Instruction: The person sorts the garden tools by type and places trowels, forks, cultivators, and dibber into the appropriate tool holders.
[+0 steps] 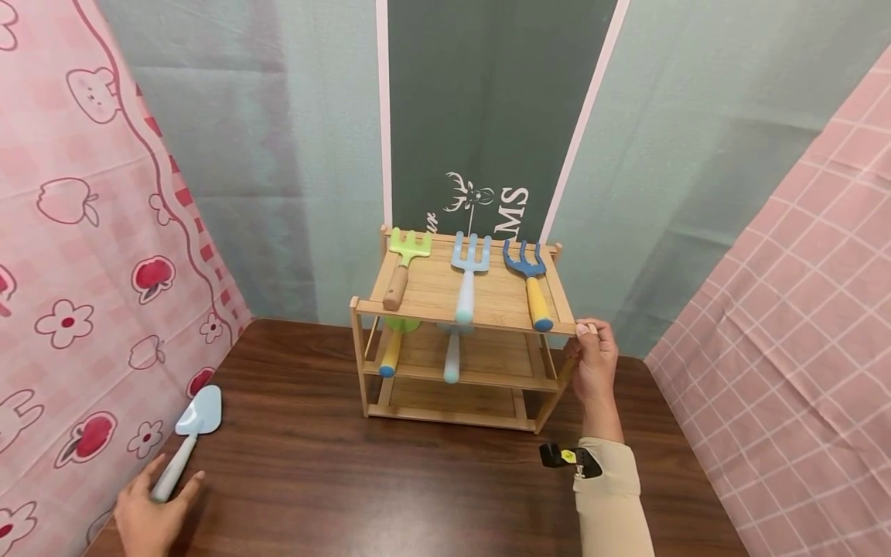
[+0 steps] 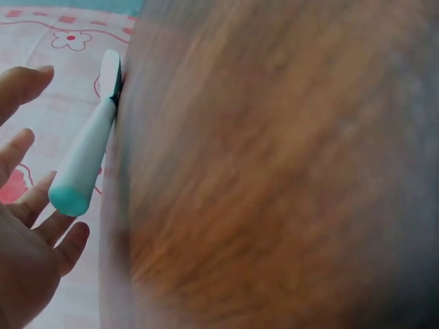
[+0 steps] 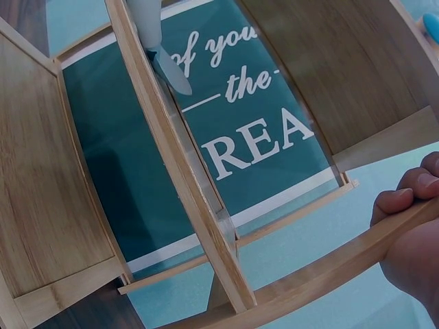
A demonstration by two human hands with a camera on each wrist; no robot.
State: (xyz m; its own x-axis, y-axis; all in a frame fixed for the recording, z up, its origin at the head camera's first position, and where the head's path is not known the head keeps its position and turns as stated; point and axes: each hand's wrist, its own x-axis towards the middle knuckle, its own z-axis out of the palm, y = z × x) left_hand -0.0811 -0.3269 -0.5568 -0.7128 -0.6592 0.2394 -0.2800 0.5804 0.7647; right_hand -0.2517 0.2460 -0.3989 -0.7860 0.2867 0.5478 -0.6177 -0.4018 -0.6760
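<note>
A small garden trowel with a pale blue blade and whitish handle lies at the table's left edge, beside the pink cloth. My left hand is around its handle with thumb and fingers spread; the left wrist view shows the handle's teal end close to the fingers, not gripped. My right hand grips the right front corner of a three-tier wooden shelf. On its top board lie a green fork with a brown handle, a light blue fork, and a dark blue rake with a yellow handle.
The middle tier holds a yellow-handled green tool and a light blue-handled tool, their heads partly hidden under the top board. Pink cloths flank the brown table, and a green-grey curtain hangs behind the shelf.
</note>
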